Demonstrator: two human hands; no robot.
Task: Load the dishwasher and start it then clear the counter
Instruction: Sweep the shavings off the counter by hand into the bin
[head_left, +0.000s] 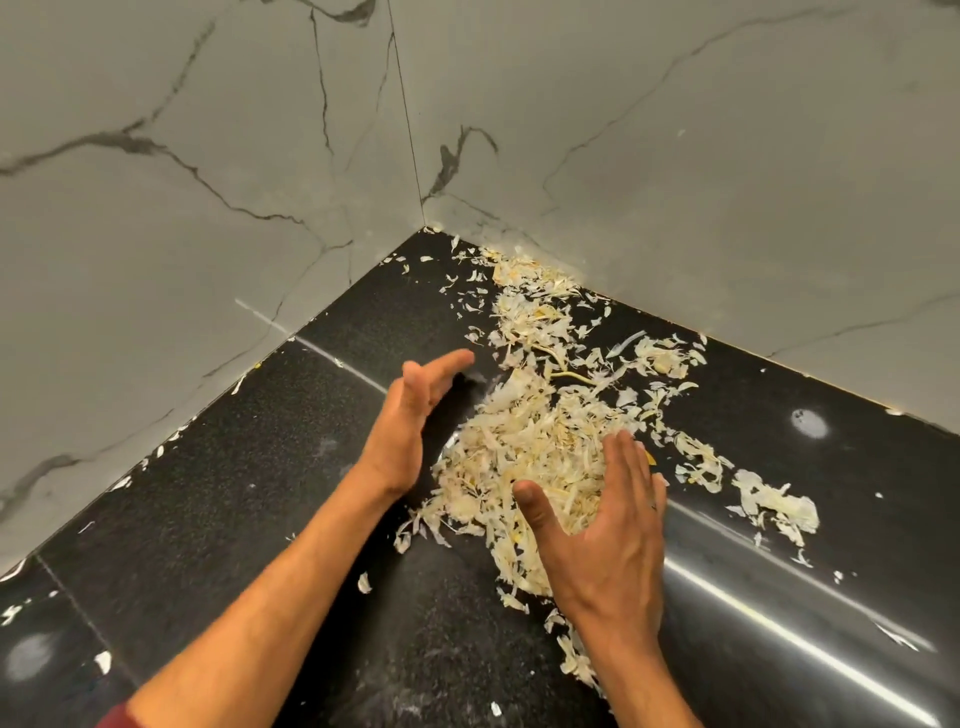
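A heap of pale, papery garlic or onion peels (540, 441) lies on the black speckled counter (260, 493) in a corner. My left hand (410, 415) stands on its edge at the left side of the heap, fingers straight and apart from the thumb, palm turned toward the peels. My right hand (608, 525) rests at the heap's near right side, fingers spread and slightly cupped over the peels. The heap sits between both palms. Neither hand holds anything.
Grey marble-look walls (208, 182) meet in a corner behind the peels. Loose peel scraps trail back toward the corner (524, 296) and to the right (774, 504). Small flakes dot the counter along the left wall (119, 483).
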